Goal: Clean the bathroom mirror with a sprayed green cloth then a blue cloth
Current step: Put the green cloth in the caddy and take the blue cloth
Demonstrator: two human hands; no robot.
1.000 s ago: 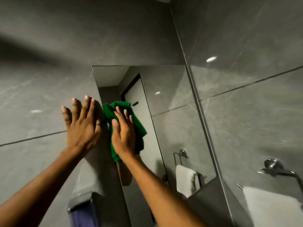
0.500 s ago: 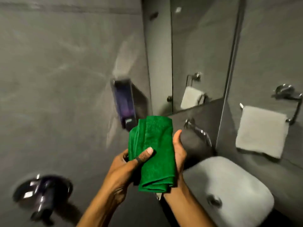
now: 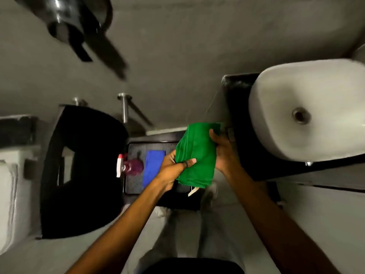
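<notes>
I look straight down. The folded green cloth [image 3: 196, 155] hangs between both hands above a low black stand [image 3: 134, 147]. My left hand [image 3: 171, 169] grips its left edge with the thumb across the front. My right hand [image 3: 223, 153] holds its right side from behind. On the stand lie a folded blue cloth [image 3: 152, 167] and a spray bottle [image 3: 129, 167] with purple liquid and a white trigger, lying on its side. The mirror is out of view.
A white washbasin [image 3: 308, 115] on a dark counter sits to the right. A black toilet seat [image 3: 83, 171] lies to the left, with a white cistern [image 3: 9, 204] at the far left. A dark wall fixture [image 3: 75, 26] shows at the top left. My legs stand on the pale floor below.
My right hand took the green cloth off the mirror and both hands brought it down in front of me. My view swung from the mirror down to the floor and the stand.
</notes>
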